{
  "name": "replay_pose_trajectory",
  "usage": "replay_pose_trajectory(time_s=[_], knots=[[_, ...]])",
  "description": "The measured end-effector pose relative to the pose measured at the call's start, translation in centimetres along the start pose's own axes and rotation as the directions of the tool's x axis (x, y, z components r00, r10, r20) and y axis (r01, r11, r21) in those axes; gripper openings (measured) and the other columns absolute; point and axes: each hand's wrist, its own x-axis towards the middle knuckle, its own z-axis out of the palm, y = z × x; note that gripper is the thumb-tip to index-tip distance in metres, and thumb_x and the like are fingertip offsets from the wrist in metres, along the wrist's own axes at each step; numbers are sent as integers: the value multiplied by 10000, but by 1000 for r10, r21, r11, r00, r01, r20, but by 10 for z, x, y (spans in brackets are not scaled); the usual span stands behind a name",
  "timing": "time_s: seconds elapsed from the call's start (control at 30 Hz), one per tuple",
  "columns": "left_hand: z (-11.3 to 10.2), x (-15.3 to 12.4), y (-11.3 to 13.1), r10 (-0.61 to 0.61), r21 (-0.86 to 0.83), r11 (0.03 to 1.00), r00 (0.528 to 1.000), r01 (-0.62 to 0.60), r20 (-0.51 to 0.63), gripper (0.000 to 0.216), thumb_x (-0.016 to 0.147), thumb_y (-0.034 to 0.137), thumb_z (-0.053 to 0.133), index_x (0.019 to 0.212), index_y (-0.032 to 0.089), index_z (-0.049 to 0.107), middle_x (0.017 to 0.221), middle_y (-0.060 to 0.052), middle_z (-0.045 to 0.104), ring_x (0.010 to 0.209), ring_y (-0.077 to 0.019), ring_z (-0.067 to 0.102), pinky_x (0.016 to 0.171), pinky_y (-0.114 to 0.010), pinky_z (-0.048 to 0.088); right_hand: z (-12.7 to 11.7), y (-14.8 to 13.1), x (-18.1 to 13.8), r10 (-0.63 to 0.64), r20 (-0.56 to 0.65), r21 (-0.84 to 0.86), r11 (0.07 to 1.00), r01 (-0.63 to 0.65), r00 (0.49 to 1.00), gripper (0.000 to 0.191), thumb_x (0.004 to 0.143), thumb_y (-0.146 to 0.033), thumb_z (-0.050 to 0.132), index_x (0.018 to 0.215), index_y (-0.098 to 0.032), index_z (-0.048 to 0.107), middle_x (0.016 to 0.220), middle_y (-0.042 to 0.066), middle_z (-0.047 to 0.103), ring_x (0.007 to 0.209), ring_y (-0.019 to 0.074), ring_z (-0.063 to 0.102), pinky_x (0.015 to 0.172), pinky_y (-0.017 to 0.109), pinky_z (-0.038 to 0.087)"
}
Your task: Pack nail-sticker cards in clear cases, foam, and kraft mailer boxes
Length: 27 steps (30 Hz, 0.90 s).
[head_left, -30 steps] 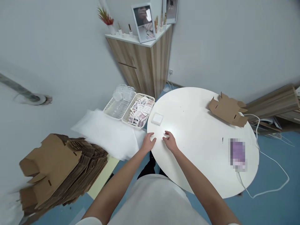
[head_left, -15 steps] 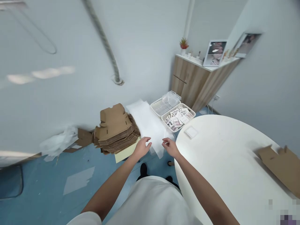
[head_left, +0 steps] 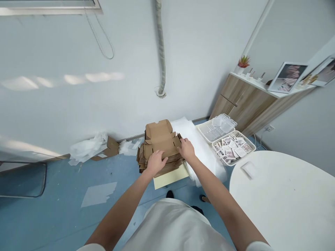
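A stack of flat, unfolded brown cardboard boxes [head_left: 167, 167] lies in front of me on a pale yellow board. The top cardboard box [head_left: 162, 139] has its flaps and slots spread out. My left hand [head_left: 156, 162] rests on its near left edge, fingers stretched over the cardboard and thumb apart. At the right edge, my right hand [head_left: 186, 149] has its fingers and thumb bent around a side flap. The fingertips there are partly hidden.
White foam sheets [head_left: 202, 150] lie right of the stack. Beyond them stand a basket of small printed cards [head_left: 232, 148] and a basket of clear plastic pieces [head_left: 216, 128]. A round white table [head_left: 285, 195] is at the right, a wooden cabinet [head_left: 246, 94] behind.
My view has turned left, bringing the stack to the middle. Both hands have moved from the air by the foam sheets onto the top cardboard box. The right hand has closed at its edge.
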Motion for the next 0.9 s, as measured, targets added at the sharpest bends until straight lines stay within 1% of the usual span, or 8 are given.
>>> replay_pose_trajectory(time_s=[0.17, 0.3, 0.4, 0.5, 0.63, 0.73, 0.83, 0.9], knots=[[-1, 2, -14, -14, -57, 998, 995, 20, 102, 391, 781, 408, 435, 1073, 164, 519, 1054, -87, 569, 946, -231, 538, 713, -297, 411, 2, -15, 16, 55, 44, -285, 958, -41, 998, 151, 770, -153, 460, 919, -153, 479, 931, 129, 570, 855, 220, 556, 679, 299, 369], [-1, 4, -17, 20, -93, 996, 993, -9, 119, 430, 780, 445, 432, 1108, 176, 500, 1070, -85, 559, 966, -234, 525, 731, -299, 400, -4, -20, 17, 44, 32, -319, 947, -32, 999, 140, 812, -138, 355, 910, -136, 454, 779, 116, 611, 750, 213, 586, 690, 316, 339], [-2, 6, -16, 40, -91, 995, 992, -29, 120, 439, 775, 458, 440, 1107, 177, 503, 1051, -88, 561, 956, -235, 523, 740, -299, 394, -9, -20, 18, 73, 43, -216, 974, -63, 996, 181, 850, -195, 289, 970, -133, 408, 660, 73, 611, 648, 195, 585, 677, 307, 336], [-3, 7, -15, 76, -82, 994, 990, -66, 115, 381, 806, 432, 403, 1063, 182, 531, 1016, -83, 571, 926, -219, 528, 744, -296, 388, -11, -13, 22, 178, 36, -24, 984, -177, 983, 217, 858, -271, 264, 1001, -154, 378, 709, 76, 620, 637, 199, 578, 616, 285, 348], [-5, 7, -15, 123, -59, 991, 990, -119, 75, 352, 873, 358, 266, 967, 199, 565, 939, -57, 591, 860, -189, 541, 726, -294, 388, -14, 3, 22, 260, 92, 342, 898, -276, 961, 284, 856, -337, 247, 1066, -178, 351, 750, 54, 621, 606, 182, 574, 583, 279, 384], [-7, 8, -14, 138, -27, 990, 989, -137, 49, 337, 880, 322, 262, 943, 196, 568, 899, -53, 595, 825, -182, 541, 728, -302, 387, -15, 6, 6, 245, -79, 448, 875, -185, 966, 384, 819, -402, 343, 1126, -171, 345, 876, 75, 604, 729, 184, 569, 660, 301, 407], [-9, 8, -12, 142, -28, 989, 990, -142, -2, 318, 878, 306, 280, 933, 195, 572, 912, -61, 591, 867, -190, 525, 755, -319, 381, -11, -2, -24, 148, -333, 322, 946, -36, 931, 323, 811, -384, 380, 1031, -165, 471, 969, 99, 555, 883, 196, 503, 789, 338, 368], [-10, 7, -11, 143, -43, 988, 988, -145, -50, 306, 875, 294, 290, 941, 202, 574, 960, -63, 586, 911, -198, 507, 772, -334, 375, -5, -10, -42, 7, -250, 219, 975, 49, 968, 260, 820, -358, 374, 900, -196, 561, 929, 71, 553, 895, 192, 477, 823, 348, 337]])
